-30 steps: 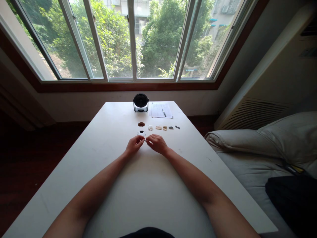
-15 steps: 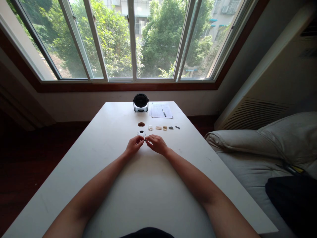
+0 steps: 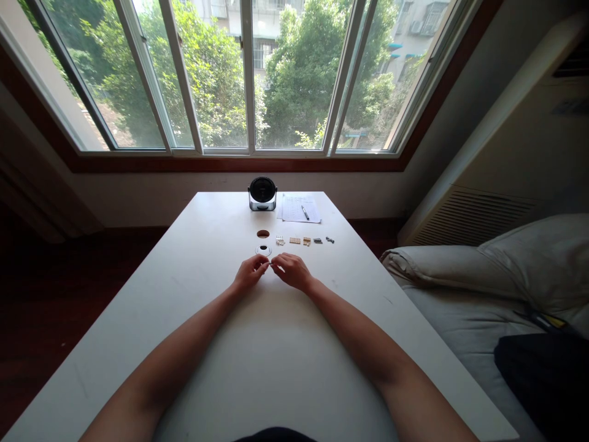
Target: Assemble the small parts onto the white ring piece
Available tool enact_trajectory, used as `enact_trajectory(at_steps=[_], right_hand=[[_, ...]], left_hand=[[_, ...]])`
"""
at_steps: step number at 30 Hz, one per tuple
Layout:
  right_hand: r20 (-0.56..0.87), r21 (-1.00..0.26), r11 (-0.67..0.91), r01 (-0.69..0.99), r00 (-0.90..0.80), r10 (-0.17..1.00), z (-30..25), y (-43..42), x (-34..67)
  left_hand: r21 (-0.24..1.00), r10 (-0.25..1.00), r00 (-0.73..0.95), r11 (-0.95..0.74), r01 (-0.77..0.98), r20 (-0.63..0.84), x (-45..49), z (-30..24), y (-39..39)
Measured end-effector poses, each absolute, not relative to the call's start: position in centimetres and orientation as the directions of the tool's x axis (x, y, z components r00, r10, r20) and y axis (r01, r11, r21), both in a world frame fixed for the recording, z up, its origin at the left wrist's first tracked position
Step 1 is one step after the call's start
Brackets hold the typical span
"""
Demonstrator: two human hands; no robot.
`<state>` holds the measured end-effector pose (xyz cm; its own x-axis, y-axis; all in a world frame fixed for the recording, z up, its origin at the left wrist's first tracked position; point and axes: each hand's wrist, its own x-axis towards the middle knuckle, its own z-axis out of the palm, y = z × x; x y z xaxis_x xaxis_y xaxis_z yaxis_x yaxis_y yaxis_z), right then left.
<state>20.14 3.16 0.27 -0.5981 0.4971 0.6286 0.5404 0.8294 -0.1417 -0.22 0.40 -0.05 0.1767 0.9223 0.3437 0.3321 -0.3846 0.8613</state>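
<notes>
My left hand (image 3: 251,270) and my right hand (image 3: 291,270) meet over the white table (image 3: 276,350), fingertips almost touching. Between them they pinch a tiny part (image 3: 270,264), too small to name. Just beyond my fingers lies a pale ring-shaped piece (image 3: 264,250) with a dark centre. Farther right sit small groups of parts: silvery-white pieces (image 3: 280,240), gold-coloured pieces (image 3: 295,240), more gold-coloured pieces (image 3: 307,241), dark grey pieces (image 3: 318,240) and several dark bits (image 3: 330,240).
A round hole (image 3: 263,234) opens in the table behind the ring. At the far edge stands a small black fan (image 3: 262,193), beside paper sheets (image 3: 294,209) with a pen (image 3: 305,212) on them. A sofa (image 3: 460,294) flanks the table's right side.
The view has tilted slightly, so everything sits a little lower. My fingers have shifted slightly around the tiny part, which now looks lighter. Both hands stay together in the same place.
</notes>
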Motion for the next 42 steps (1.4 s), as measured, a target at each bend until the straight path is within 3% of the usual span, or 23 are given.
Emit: enact_trajectory(at_steps=[34,42], right_hand=[[0.614,-0.126,0.825,0.551,-0.61,0.501,0.08,3.2,20.14],[0.612,-0.144,0.826,0.545,-0.606,0.508,0.06,3.28,20.28]], left_hand=[[0.876,0.931,0.199,-0.356,0.325,0.305,-0.27,-0.65,0.75],[0.841,0.914,0.197,-0.403,0.36,0.354,-0.33,-0.52,0.63]])
